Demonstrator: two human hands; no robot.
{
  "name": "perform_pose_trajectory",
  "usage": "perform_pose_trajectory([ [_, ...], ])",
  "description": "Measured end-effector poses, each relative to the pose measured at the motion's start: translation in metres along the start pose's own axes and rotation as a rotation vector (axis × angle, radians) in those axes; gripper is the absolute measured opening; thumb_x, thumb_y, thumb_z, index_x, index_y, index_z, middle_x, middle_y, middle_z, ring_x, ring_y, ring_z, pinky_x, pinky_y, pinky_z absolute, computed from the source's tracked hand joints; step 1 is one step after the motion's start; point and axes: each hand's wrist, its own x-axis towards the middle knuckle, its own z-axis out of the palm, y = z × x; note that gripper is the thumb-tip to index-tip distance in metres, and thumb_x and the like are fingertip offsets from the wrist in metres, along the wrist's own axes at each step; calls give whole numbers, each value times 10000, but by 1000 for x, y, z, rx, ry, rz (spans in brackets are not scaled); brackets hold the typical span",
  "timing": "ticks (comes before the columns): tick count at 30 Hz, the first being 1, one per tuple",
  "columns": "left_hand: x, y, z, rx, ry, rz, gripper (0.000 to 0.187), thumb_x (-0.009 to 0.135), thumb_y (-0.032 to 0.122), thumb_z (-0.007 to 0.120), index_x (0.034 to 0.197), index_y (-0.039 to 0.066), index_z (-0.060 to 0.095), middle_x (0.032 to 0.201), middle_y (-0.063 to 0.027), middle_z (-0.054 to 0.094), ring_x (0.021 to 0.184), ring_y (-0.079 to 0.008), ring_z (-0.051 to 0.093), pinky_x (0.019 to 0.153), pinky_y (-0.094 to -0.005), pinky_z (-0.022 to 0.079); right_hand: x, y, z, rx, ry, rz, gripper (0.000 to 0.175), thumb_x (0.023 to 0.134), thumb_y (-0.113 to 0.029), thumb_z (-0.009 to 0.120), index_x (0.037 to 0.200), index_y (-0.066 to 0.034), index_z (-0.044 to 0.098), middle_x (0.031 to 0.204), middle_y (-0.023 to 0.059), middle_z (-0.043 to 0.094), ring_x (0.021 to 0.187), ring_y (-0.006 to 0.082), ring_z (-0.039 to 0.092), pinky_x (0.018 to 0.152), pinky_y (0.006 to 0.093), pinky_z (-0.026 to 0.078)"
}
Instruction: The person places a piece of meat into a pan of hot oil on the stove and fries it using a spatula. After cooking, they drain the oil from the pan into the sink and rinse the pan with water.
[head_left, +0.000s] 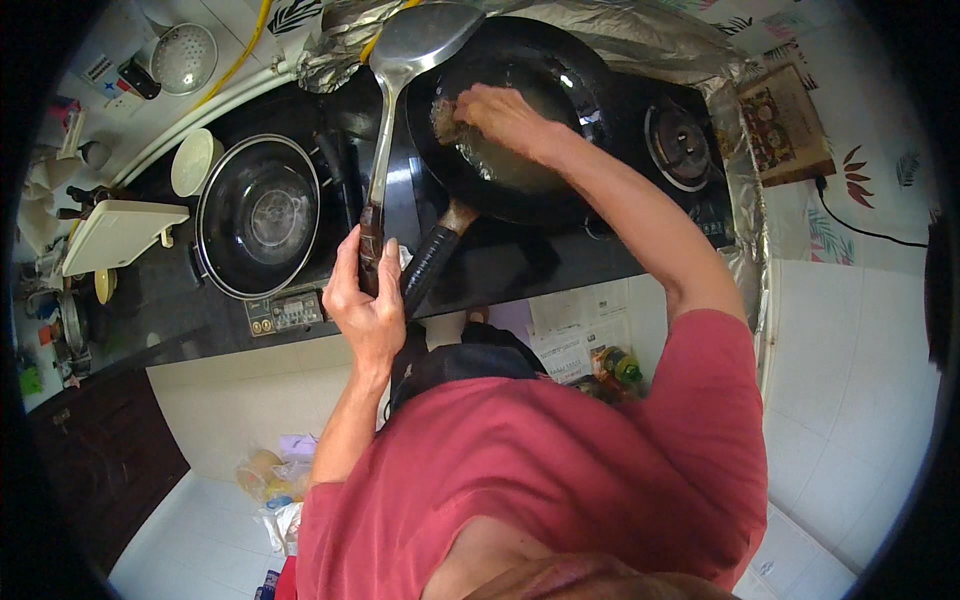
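My left hand (367, 300) is closed around the dark handle of a metal wok spatula (427, 41), whose blade points away from me beside the wok. My right hand (499, 112) reaches into a black wok (517, 202) on the hob, its fingers on a brownish, mesh-like scrubber (444, 122) at the wok's left inner wall. Cloudy liquid (517, 161) lies in the bottom of the wok. The wok's black wrapped handle (431, 262) points toward me, just right of my left hand.
Left of the hob, a black pan with a metal rim (259, 217) stands near a pale bowl (196, 163) and a white cutting board (124, 232). A second burner (679, 146) is at the right. Foil (637, 37) lines the back, and a skimmer (184, 60) hangs on the wall.
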Motion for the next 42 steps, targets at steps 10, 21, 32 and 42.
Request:
perform_pose_trajectory([
  [10, 0, 1, 1, 8, 11, 5, 283, 880, 92, 685, 1123, -39, 622, 756, -56, 602, 644, -114, 551, 599, -267, 457, -4, 62, -36, -186, -210, 300, 246, 827, -43, 546, 998, -110, 708, 1043, 136, 662, 1003, 350, 633, 810, 447, 537],
  [21, -1, 2, -1, -9, -25, 8, 280, 887, 98, 681, 1127, -33, 623, 752, -62, 610, 641, -116, 566, 590, -267, 458, -94, 45, -50, 135, -132, 219, 299, 784, -42, 669, 1076, -100, 692, 1008, 124, 696, 959, 341, 661, 799, 441, 525],
  [32, 4, 46, -17, -281, -220, -107, 239, 945, 196, 636, 1090, 6, 629, 662, 0, 515, 558, -85, 453, 511, -244, 364, -100, 12, -69, -100, 268, 254, 234, 843, -147, 703, 1047, -72, 617, 1004, 89, 666, 931, 225, 625, 836, 323, 481],
  [42, -11, 59, 46, -1025, -675, -690, 441, 1037, 431, 404, 928, 31, 555, 609, 0, 447, 434, -93, 404, 389, -237, 315, -95, -113, -93, 1659, 126, 457, 409, 988, -347, 555, 1198, 4, 576, 1153, 136, 647, 1092, 202, 621, 960, 323, 478],
])
